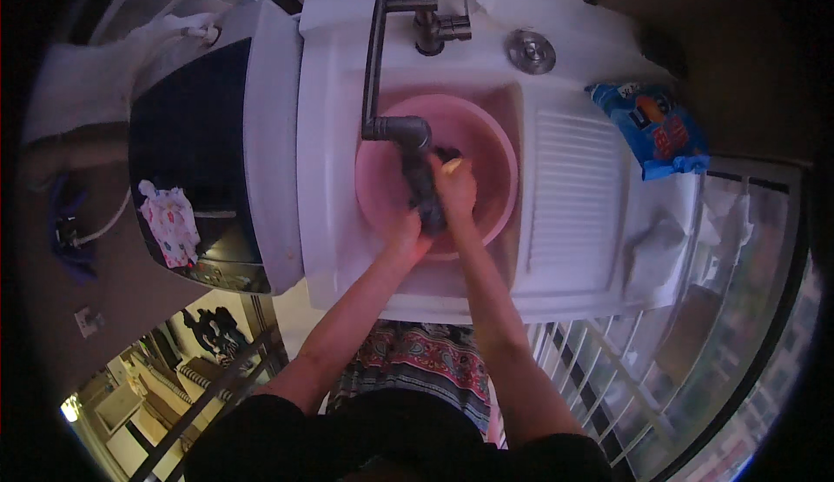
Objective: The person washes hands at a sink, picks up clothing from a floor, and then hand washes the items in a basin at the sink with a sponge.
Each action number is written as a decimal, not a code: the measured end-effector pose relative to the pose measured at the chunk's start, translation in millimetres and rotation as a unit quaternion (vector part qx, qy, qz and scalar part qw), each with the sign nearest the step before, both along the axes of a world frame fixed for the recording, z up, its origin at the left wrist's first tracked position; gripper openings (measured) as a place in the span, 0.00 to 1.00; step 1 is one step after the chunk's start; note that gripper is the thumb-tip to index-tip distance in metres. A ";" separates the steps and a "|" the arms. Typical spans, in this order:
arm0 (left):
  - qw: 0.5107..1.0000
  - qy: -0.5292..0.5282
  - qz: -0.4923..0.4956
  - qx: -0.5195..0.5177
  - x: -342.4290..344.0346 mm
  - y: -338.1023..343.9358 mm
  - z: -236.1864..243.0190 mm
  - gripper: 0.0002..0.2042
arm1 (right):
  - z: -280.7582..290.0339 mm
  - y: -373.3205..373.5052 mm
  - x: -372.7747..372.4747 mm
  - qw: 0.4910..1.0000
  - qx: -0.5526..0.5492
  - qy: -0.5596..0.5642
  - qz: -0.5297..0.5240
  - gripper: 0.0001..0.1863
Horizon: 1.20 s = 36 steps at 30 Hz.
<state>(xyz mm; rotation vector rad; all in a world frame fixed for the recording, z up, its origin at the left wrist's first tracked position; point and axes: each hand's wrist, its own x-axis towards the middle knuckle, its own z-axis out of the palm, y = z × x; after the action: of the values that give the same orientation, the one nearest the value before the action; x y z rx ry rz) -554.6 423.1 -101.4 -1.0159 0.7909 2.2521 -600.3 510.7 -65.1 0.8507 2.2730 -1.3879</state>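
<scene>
— Where do we have the dark cloth [423, 188]?
— In the pink basin [491, 147], in the sink's [330, 221] middle, its length running from the near rim toward the faucet [382, 65].
— Our hands?
— Left hand [407, 237] clutches its near end; right hand [454, 188] closes fingers around its far part, nearer the spout.

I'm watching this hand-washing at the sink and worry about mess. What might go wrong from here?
1. Both hands, left hand and right hand, wring a dark cloth over the pink basin; water may splash past its rim onto the white sink top.
2. The blue packet lies close by on the sink top, so splashes might wet it.
3. The hands work right under the grey tap spout and might knock against it.
</scene>
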 end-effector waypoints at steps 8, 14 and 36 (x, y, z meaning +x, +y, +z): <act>1.000 0.010 -0.006 -0.024 -8.6 -20.2 1.3 0.17 | -61.1 34.7 0.7 0.989 -0.122 0.036 -0.077 0.25; 0.997 0.014 -0.027 -0.077 -11.8 -58.6 -5.9 0.17 | -58.2 55.9 -5.7 0.844 -0.478 0.043 -0.240 0.20; 0.997 -0.046 -0.040 -0.050 -5.6 -0.2 34.2 0.20 | 0.2 -12.8 4.7 0.995 0.016 0.089 0.051 0.41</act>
<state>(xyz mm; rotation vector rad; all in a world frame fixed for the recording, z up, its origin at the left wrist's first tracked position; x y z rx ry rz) -560.2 422.9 -67.2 -1.1047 0.8955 2.1009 -595.6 497.9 -64.9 0.6328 2.4408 -1.4364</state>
